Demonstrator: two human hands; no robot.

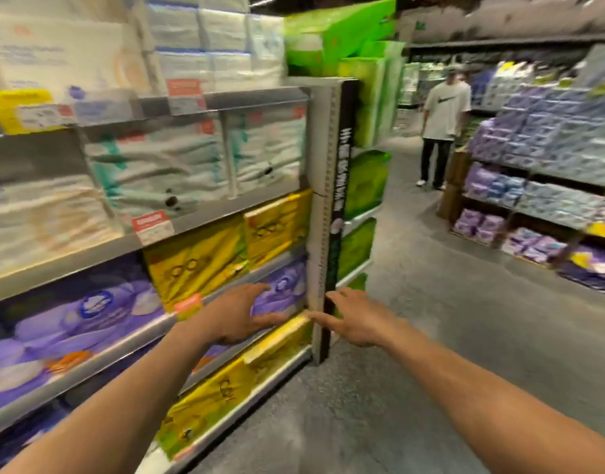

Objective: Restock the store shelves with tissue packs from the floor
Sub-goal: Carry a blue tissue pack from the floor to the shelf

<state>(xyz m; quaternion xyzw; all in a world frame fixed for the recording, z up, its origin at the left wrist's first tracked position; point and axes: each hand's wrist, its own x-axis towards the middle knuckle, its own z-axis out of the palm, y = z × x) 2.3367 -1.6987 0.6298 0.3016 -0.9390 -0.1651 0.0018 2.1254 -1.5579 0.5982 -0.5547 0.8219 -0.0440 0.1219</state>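
Just left of the grey shelf upright (320, 217), a purple tissue pack (284, 285) is seated on its shelf. Nothing is gripped: the left hand (238, 318) is spread at the pack's face, the right hand (357, 319) spread before the upright. The pack is best pressed squarely with flat palms until flush. Writing on the price tags (153, 227) and down the upright is too blurred to be read.

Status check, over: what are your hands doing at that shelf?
Left hand open, spread at the purple pack. Right hand open, empty, by the shelf post. Bystander far down the aisle.
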